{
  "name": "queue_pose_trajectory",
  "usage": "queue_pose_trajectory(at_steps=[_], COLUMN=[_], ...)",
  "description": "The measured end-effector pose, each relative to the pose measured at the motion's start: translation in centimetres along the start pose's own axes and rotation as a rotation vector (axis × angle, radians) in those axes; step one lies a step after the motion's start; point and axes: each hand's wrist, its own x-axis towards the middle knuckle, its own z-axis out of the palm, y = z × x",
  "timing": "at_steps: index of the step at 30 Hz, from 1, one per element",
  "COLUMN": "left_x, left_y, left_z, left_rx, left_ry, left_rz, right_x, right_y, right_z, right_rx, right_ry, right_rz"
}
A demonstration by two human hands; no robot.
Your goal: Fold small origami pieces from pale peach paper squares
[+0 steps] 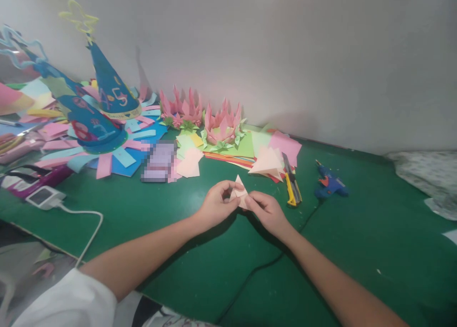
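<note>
A small piece of folded pale peach paper (240,188) is held up between my two hands, its pointed tip upward. My left hand (219,201) pinches its left side with thumb and fingers. On the lower right side, my right hand (266,210) grips it between thumb and curled fingers. The paper's lower part is partly hidden by my fingers. Beyond my hands lie loose peach sheets (191,164) and another folded peach piece (267,161). To the right of that rests a yellow box cutter (293,193).
A blue glue gun (331,183) lies at right, its black cord (257,270) crossing the green table (371,232). Pink paper lotus flowers (223,124) stand by the wall. Blue cone hats (110,86) and paper strips crowd the left. A phone (160,161) and charger (44,197) lie nearer.
</note>
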Motion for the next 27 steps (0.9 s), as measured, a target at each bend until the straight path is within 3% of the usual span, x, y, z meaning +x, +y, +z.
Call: queue_pose_trajectory(at_steps=[6, 13, 21, 27], left_x=[-0.04, -0.31, -0.20, -0.43], left_y=[-0.28, -0.52, -0.64, -0.05], left_z=[-0.31, -0.47, -0.43, -0.16], left_rx=[0.183, 0.311, 0.233, 0.169], left_ry=[0.001, -0.049, -0.097, -0.060], left_rz=[0.107, 0.215, 0.166, 0.081], right_x=[-0.08, 0.00, 0.08, 0.13], right_y=[-0.04, 0.09, -0.15, 0.14], right_z=[-0.03, 0.16, 0.29, 0.32], right_rx=[0.023, 0.093, 0.133, 0.119], right_ry=[-0.007, 0.097, 0.048, 0.063], right_rz=[0.029, 0.104, 0.123, 0.109])
